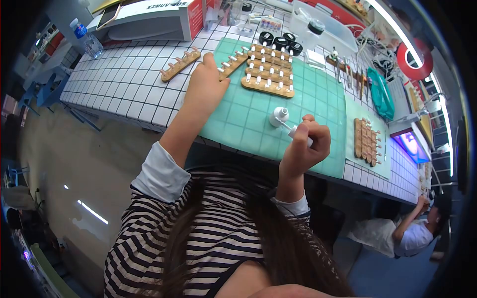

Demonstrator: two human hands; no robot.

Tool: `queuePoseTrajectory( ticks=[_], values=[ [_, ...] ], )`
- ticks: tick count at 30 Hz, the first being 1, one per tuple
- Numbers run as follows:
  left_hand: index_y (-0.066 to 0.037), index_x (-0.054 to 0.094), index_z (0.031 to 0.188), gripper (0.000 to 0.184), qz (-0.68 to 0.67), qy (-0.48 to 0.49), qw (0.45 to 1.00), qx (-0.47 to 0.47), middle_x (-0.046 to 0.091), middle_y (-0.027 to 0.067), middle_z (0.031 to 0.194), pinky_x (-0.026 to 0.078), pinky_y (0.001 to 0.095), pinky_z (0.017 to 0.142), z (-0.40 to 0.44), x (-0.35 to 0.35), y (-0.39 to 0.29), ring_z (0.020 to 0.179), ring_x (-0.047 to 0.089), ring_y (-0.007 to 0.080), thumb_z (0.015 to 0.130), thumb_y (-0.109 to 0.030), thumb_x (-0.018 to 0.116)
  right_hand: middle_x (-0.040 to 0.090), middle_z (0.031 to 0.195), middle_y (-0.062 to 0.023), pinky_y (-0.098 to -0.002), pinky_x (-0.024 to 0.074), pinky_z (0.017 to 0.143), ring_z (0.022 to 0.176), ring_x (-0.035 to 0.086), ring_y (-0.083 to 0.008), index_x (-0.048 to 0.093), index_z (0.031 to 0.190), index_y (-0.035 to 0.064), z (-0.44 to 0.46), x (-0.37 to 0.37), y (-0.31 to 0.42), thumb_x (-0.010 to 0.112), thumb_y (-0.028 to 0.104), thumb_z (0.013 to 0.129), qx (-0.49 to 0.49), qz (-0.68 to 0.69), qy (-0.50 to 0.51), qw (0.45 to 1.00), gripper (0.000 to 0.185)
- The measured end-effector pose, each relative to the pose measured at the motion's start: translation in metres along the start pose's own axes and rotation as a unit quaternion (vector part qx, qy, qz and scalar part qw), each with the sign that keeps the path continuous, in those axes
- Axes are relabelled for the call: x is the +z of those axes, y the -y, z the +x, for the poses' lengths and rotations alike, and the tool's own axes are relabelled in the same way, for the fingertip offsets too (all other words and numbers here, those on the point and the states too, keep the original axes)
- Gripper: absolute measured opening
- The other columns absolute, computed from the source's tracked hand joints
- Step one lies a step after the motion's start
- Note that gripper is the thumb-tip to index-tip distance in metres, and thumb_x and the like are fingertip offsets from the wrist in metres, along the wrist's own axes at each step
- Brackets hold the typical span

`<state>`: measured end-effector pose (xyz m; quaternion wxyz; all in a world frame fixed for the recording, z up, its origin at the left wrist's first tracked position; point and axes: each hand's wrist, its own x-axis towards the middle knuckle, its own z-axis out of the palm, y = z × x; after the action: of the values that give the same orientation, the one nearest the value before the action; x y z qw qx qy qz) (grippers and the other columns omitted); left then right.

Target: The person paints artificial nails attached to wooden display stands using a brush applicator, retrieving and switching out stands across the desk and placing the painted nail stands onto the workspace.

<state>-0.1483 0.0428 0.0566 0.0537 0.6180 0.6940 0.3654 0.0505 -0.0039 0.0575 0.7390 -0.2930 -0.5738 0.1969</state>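
My left hand (pixel 206 84) is closed around the lower end of a wooden nail-tip stand (pixel 233 65) that carries white nail tips. Between the fingers of my right hand (pixel 310 139) is the white cap of a nail polish brush (pixel 293 130). Its thin tip reaches to the open neck of a white polish bottle (pixel 279 117), which stands on the green mat (pixel 238 124). Just beyond the bottle, more wooden stands with white tips (pixel 268 85) lie in rows. One stand with pinkish tips (pixel 180 65) lies left of my left hand.
Black-lidded jars (pixel 280 41) stand behind the rows. Farther right are another group of wooden stands (pixel 366 141), a teal pouch (pixel 381 94) and a glowing lamp (pixel 411 145). A water bottle (pixel 88 39) and a white box (pixel 159 22) stand at back left. Another person (pixel 415 231) sits at right.
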Motion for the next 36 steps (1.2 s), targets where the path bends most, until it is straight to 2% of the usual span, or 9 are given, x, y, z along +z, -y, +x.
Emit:
queuePoseTrajectory(
  ticks=[10, 16, 19, 21, 22, 24, 29, 32, 36],
  values=[
    [0.006, 0.034, 0.117, 0.067, 0.005, 0.084, 0.994, -0.064, 0.057, 0.0237, 0.093, 0.046, 0.0373, 0.075, 0.011, -0.009, -0.003, 0.088, 0.057, 0.0339, 0.065, -0.014, 0.071, 0.046, 0.056, -0.0003, -0.0334, 0.0397, 0.077, 0.054, 0.035, -0.0068, 0.045, 0.067, 0.0038, 0.001, -0.001, 0.000, 0.054, -0.005, 0.071, 0.003, 0.018, 0.004, 1.000, 0.013],
    [-0.002, 0.030, 0.128, 0.076, -0.102, 0.117, 0.988, -0.023, 0.057, 0.0119, 0.101, 0.042, 0.0342, 0.081, 0.001, -0.021, 0.011, 0.092, 0.054, 0.0269, 0.065, -0.013, 0.071, 0.045, 0.056, -0.0005, -0.0315, 0.0406, 0.074, 0.054, 0.035, -0.0062, 0.045, 0.067, 0.0035, 0.002, 0.000, -0.001, 0.053, -0.006, 0.071, -0.008, 0.004, -0.003, 1.000, 0.013],
    [-0.003, 0.032, 0.128, 0.074, -0.002, 0.009, 1.000, 0.019, 0.057, 0.0130, 0.104, 0.041, 0.0342, 0.083, -0.003, -0.037, 0.028, 0.092, 0.053, 0.0265, 0.065, -0.012, 0.070, 0.048, 0.061, -0.0018, -0.0253, 0.0417, 0.068, 0.055, 0.038, -0.0058, 0.047, 0.071, 0.0020, 0.002, -0.002, -0.001, 0.057, -0.005, 0.071, 0.012, -0.019, -0.023, 0.999, 0.012],
    [-0.001, 0.034, 0.127, 0.071, 0.278, -0.187, 0.942, 0.011, 0.057, 0.0131, 0.106, 0.041, 0.0347, 0.083, -0.001, -0.051, 0.038, 0.091, 0.054, 0.0264, 0.066, -0.013, 0.070, 0.051, 0.065, -0.0026, -0.0218, 0.0420, 0.065, 0.057, 0.041, -0.0056, 0.049, 0.074, 0.0006, 0.003, 0.002, 0.004, 0.060, -0.004, 0.071, 0.040, -0.032, -0.045, 0.998, 0.012],
    [-0.001, 0.034, 0.127, 0.071, 0.280, -0.184, 0.942, 0.011, 0.057, 0.0131, 0.106, 0.041, 0.0347, 0.083, -0.001, -0.055, 0.044, 0.091, 0.054, 0.0264, 0.066, -0.013, 0.070, 0.052, 0.070, -0.0037, -0.0194, 0.0419, 0.063, 0.060, 0.045, -0.0063, 0.052, 0.079, -0.0011, 0.005, 0.006, 0.008, 0.063, -0.003, 0.072, 0.085, -0.031, -0.076, 0.993, 0.014],
    [0.005, 0.034, 0.125, 0.071, 0.172, -0.089, 0.972, -0.137, 0.057, 0.0139, 0.099, 0.039, 0.0373, 0.085, 0.001, -0.062, 0.057, 0.096, 0.052, 0.0277, 0.066, -0.010, 0.070, 0.057, 0.084, -0.0076, -0.0191, 0.0445, 0.066, 0.075, 0.055, -0.0100, 0.055, 0.095, -0.0052, 0.002, 0.003, 0.006, 0.068, 0.001, 0.073, 0.149, -0.017, -0.078, 0.986, 0.027],
    [0.005, 0.035, 0.125, 0.071, -0.012, -0.056, 0.988, -0.143, 0.060, 0.0137, 0.095, 0.044, 0.0330, 0.078, 0.000, -0.066, 0.073, 0.083, 0.059, 0.0231, 0.067, -0.014, 0.071, 0.058, 0.090, -0.0106, -0.0217, 0.0464, 0.071, 0.081, 0.056, -0.0121, 0.055, 0.099, -0.0060, 0.005, 0.003, 0.002, 0.067, -0.003, 0.072, 0.150, -0.001, -0.059, 0.987, 0.030],
    [0.006, 0.042, 0.118, 0.056, -0.116, -0.203, 0.968, -0.092, 0.059, 0.0137, 0.096, 0.045, 0.0294, 0.082, -0.002, -0.073, 0.061, 0.090, 0.058, 0.0201, 0.072, -0.012, 0.068, 0.059, 0.088, -0.0101, -0.0225, 0.0465, 0.071, 0.079, 0.057, -0.0122, 0.054, 0.101, -0.0056, 0.008, 0.007, 0.001, 0.065, -0.006, 0.072, 0.126, -0.001, -0.059, 0.990, 0.031],
    [0.005, 0.046, 0.113, 0.043, -0.321, -0.256, 0.912, 0.009, 0.058, 0.0138, 0.097, 0.047, 0.0308, 0.083, -0.008, -0.068, 0.040, 0.094, 0.057, 0.0210, 0.077, -0.008, 0.064, 0.056, 0.078, -0.0085, -0.0246, 0.0456, 0.069, 0.061, 0.051, -0.0106, 0.051, 0.092, -0.0035, 0.007, 0.004, 0.004, 0.058, 0.002, 0.078, 0.093, 0.008, -0.045, 0.995, 0.017]
  ],
)
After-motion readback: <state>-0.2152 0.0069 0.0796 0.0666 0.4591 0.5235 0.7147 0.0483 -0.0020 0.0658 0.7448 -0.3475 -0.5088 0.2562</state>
